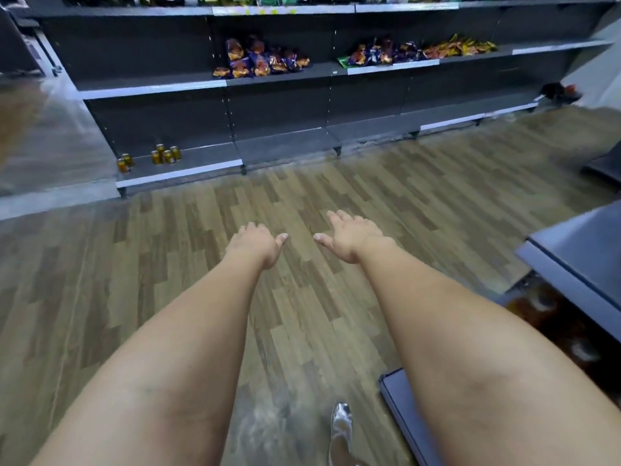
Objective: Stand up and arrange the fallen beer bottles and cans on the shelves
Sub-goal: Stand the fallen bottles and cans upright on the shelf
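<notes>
Both empty hands [302, 242] hover far from cans [164, 154].

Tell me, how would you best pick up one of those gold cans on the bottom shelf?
Wrap a hand around the side wall of a gold can, coming from the aisle-facing front. They look upright and clustered, so the front ones are the freest. Both the left hand and right hand are empty.

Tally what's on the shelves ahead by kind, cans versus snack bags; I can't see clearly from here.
Gold cans, bottom shelf, far left, all upright: 6
Heaps of snack bags, middle shelf: 2, one central, one further right; single bags too blurred to count
Total: 6 cans, 2 heaps
</notes>
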`<state>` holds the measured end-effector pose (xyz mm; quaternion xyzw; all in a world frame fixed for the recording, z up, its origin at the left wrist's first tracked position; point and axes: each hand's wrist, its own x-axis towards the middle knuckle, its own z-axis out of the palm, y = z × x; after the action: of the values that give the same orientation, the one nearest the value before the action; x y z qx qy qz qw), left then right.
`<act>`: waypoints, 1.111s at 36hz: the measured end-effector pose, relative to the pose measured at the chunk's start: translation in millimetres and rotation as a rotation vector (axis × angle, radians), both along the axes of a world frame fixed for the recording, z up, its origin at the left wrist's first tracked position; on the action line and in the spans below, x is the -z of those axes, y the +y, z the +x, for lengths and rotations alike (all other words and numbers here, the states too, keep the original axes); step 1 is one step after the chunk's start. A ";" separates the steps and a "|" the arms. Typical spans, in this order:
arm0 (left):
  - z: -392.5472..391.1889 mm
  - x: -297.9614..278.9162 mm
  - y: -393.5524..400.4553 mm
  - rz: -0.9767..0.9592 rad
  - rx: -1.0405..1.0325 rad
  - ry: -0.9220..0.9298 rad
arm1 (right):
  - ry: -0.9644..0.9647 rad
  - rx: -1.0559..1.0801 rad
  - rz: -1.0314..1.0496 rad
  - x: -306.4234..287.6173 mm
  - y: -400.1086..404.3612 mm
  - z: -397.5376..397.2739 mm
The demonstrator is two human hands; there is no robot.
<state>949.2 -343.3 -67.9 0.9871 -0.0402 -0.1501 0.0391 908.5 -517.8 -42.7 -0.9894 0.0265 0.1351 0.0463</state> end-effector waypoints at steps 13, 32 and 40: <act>220.3 -9.7 -70.0 -0.014 -0.060 -0.013 | 0.025 -0.107 -0.034 -7.2 -70.8 231.2; 570.0 -20.5 -19.5 -0.029 -0.111 -0.052 | -0.023 -0.164 -0.056 -18.9 -27.6 589.8; 691.6 -29.9 11.7 -0.058 -0.120 -0.052 | -0.011 -0.173 -0.047 -24.5 8.1 716.2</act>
<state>1640.8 -331.7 -38.0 0.9897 0.0136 -0.1205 0.0755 1624.7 -509.7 -18.2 -0.9895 -0.0562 0.1327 0.0113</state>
